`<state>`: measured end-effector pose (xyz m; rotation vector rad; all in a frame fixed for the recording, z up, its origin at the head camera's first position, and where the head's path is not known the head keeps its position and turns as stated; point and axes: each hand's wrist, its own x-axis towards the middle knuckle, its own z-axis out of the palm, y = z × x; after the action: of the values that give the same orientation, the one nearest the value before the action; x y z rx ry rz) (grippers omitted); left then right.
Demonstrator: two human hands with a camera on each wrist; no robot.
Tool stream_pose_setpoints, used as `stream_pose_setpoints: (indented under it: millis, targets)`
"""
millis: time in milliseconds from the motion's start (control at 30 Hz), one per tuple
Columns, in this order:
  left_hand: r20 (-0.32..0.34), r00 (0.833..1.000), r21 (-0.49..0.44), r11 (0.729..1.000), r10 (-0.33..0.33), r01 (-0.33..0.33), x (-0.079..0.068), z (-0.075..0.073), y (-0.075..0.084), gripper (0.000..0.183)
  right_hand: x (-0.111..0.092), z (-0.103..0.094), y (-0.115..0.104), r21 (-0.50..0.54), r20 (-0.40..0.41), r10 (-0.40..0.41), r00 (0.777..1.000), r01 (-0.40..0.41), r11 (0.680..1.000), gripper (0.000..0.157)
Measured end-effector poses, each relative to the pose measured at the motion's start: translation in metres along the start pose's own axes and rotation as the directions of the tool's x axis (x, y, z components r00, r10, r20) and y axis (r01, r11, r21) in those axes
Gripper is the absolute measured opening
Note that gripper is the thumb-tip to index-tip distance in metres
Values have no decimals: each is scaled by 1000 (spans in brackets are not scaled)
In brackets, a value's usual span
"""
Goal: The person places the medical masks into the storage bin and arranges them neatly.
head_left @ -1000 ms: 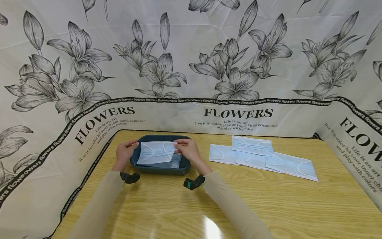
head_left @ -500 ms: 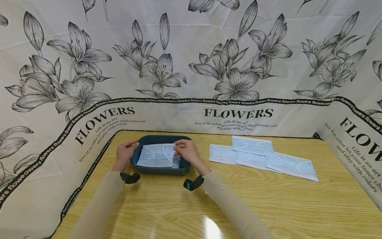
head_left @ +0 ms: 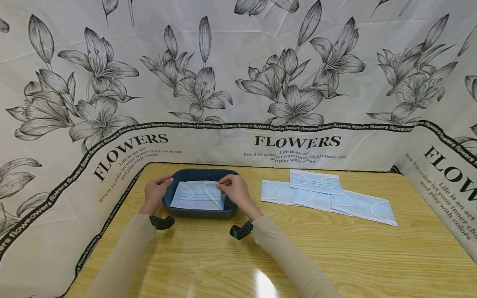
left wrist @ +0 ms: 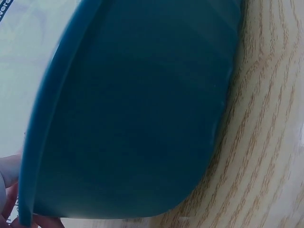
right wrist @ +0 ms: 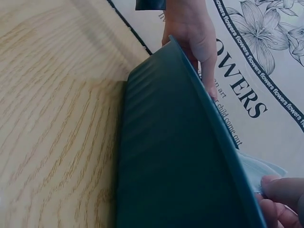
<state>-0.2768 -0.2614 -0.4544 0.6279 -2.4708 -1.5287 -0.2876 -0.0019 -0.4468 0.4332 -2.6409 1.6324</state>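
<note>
A dark blue plastic basin [head_left: 201,214] stands on the left of the table, with a light blue face mask [head_left: 191,195] lying in it, ear loops up. My left hand [head_left: 155,192] grips the basin's left end; in the left wrist view its fingers show at the rim [left wrist: 28,156]. At the basin's right side, my right hand [head_left: 236,191] pinches the mask's upper right corner. The right wrist view has that thumb and fingers on the mask's edge [right wrist: 255,167], just over the rim. The basin's wall hides most of its inside in both wrist views.
Several more face masks [head_left: 314,196] lie overlapping on the right of the wooden table [head_left: 208,256]. A flower-printed cloth [head_left: 223,145] hangs behind and along both sides of the table.
The mask in my right hand has come down and now lies flatter in the basin. My right hand has shifted slightly; the left hand has stayed at the basin's left end.
</note>
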Motion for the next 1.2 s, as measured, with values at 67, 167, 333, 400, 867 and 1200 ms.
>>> stream_pose_setpoints:
  millis: [67, 167, 333, 400, 867, 1200]
  targets:
    - [-1, 1000, 9, 1000, 2, -2, 0, 0, 0, 38, 0, 0, 1, 4, -5, -7, 1000, 7, 1000, 10]
    - [-1, 1000, 15, 1000, 4, -4, -1, 0, 1, 38, 0, 0, 3, 11, -10, -9, 1000, 9, 1000, 9]
    - [11, 1000, 4, 1000, 2, -2, -2, 0, 2, 39, 0, 1, 5, -10, -33, -7, 999, 7, 1000, 7]
    - [19, 1000, -3, 1000, 0, 0, -2, 0, 2, 39, -1, 2, 5, -31, -45, -22, 999, 21, 999, 6]
    - [10, 1000, -16, 1000, -19, 20, -3, -1, -1, 40, -4, 14, 9, -229, -170, -148, 974, 107, 968, 9]
    - [13, 999, -14, 999, -47, 48, -3, 0, 1, 40, -4, 18, 12, -290, -226, -195, 954, 126, 949, 9]
